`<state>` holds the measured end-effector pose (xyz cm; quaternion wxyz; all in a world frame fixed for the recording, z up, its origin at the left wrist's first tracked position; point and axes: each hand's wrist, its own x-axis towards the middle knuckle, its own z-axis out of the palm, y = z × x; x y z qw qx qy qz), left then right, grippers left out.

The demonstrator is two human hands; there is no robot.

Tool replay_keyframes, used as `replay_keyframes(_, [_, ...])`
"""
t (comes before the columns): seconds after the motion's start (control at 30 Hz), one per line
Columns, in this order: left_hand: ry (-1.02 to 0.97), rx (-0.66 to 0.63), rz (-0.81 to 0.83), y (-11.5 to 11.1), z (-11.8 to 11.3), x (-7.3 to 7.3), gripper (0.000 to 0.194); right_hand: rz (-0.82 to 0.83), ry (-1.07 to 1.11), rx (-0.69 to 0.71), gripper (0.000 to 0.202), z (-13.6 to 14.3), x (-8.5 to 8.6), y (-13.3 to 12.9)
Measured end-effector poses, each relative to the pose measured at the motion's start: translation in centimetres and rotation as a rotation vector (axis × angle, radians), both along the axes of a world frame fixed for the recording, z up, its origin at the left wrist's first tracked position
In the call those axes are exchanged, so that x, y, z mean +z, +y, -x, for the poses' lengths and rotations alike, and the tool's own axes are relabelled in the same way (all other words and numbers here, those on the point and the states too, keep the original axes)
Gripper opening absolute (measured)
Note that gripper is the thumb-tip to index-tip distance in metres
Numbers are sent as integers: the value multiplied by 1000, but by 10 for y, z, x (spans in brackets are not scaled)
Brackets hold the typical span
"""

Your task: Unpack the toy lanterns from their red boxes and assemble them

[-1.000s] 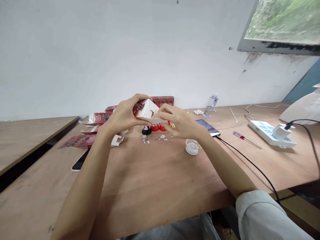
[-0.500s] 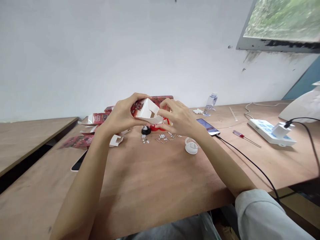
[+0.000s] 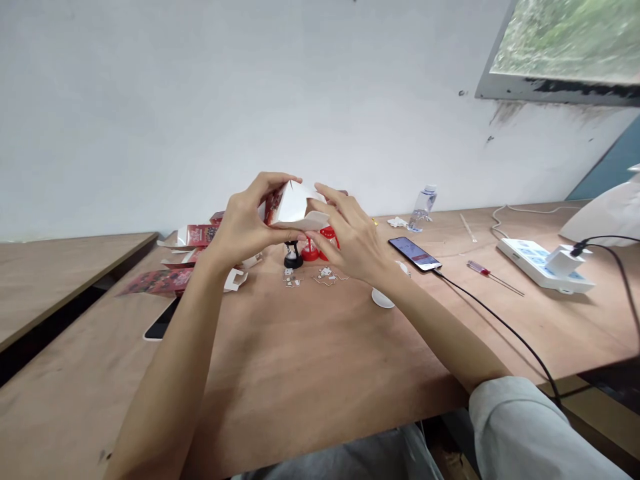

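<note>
A small red-and-white cardboard box [image 3: 293, 202] is held up above the table, tilted, with its white end towards my right side. My left hand [image 3: 245, 217] grips it from the left, fingers over the top and thumb underneath. At the white end flaps, my right hand [image 3: 350, 230] has its fingers against the box and its thumb below; the exact contact is partly hidden. Under the box stand a small black-based stand [image 3: 293, 257] and red ones like it [image 3: 310, 250]. Small metal and white parts [image 3: 326, 273] lie in front of them.
Opened red boxes [image 3: 197, 235] lie left, near a dark phone [image 3: 161, 323]. To the right are a lit phone [image 3: 415, 255] on a black cable, a clear bottle [image 3: 423, 207], a screwdriver [image 3: 480, 268] and a white power strip [image 3: 535, 260]. A white round piece [image 3: 383, 298] lies beneath my right forearm.
Both hands have lifted the box slightly. My right hand's fingers have straightened from a curled position and moved along the flaps. More of the red and black stands now shows beneath.
</note>
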<state>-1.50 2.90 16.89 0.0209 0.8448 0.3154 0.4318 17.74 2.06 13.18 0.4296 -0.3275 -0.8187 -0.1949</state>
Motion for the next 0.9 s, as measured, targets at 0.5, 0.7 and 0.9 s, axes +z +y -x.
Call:
replay_keyframes(0.5, [107, 35, 99, -6, -1, 3, 61, 124, 216, 246, 29, -7, 4, 6])
replay_keyframes(0.7, [175, 81, 204, -1, -1, -1, 73, 140, 318, 240, 28, -15, 7, 10])
replay_keyframes(0.9, [177, 149, 174, 3, 3, -3, 44, 170, 209, 207, 23, -20, 9, 15])
